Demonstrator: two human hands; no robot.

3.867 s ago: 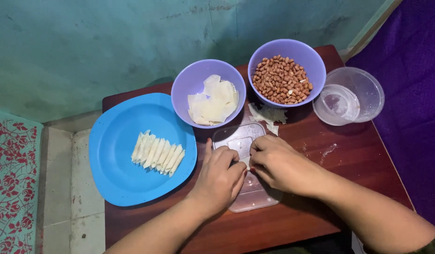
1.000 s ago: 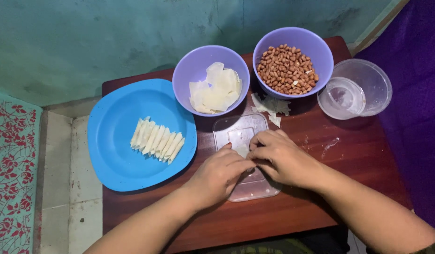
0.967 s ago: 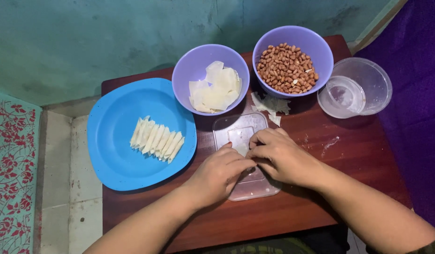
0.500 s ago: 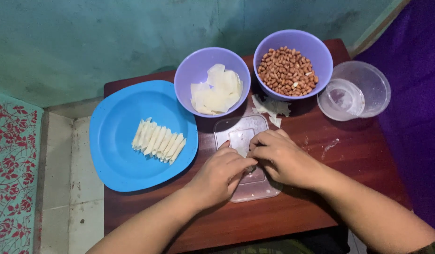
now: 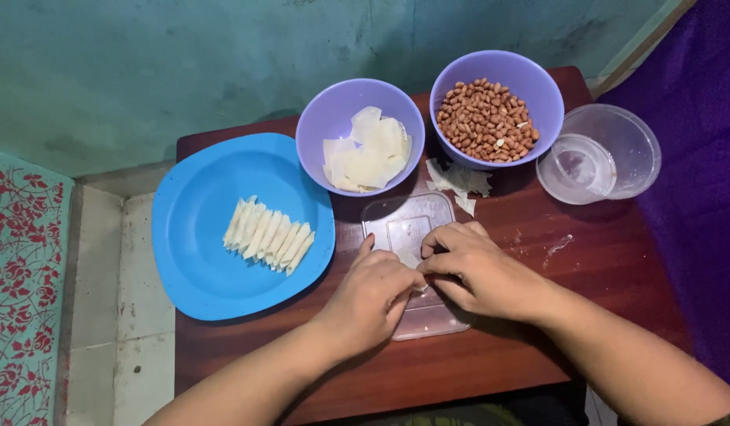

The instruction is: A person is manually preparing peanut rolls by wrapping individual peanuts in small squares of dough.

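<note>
My left hand (image 5: 374, 293) and my right hand (image 5: 477, 267) meet over a clear plastic lid (image 5: 406, 222) that lies flat on the dark red wooden table (image 5: 491, 363). Their fingertips pinch a small pale wrapper piece (image 5: 413, 260) between them; most of it is hidden by my fingers. To the left, a blue plate (image 5: 199, 229) carries a row of several thin rolled pastry sticks (image 5: 268, 236). Behind the lid stand a purple bowl of pale square wrappers (image 5: 363, 151) and a purple bowl of peanuts (image 5: 488, 118).
A clear plastic container (image 5: 601, 154) with a little liquid stands at the table's back right. Torn wrapper scraps (image 5: 458, 180) lie between the bowls and the lid. A teal wall is behind, a tiled floor and patterned mat (image 5: 18, 276) left, purple cloth (image 5: 700, 158) right.
My hands stay together over the lid, fingers shifting slightly on the wrapper. The view has drifted a little; the bowls and plate have not moved.
</note>
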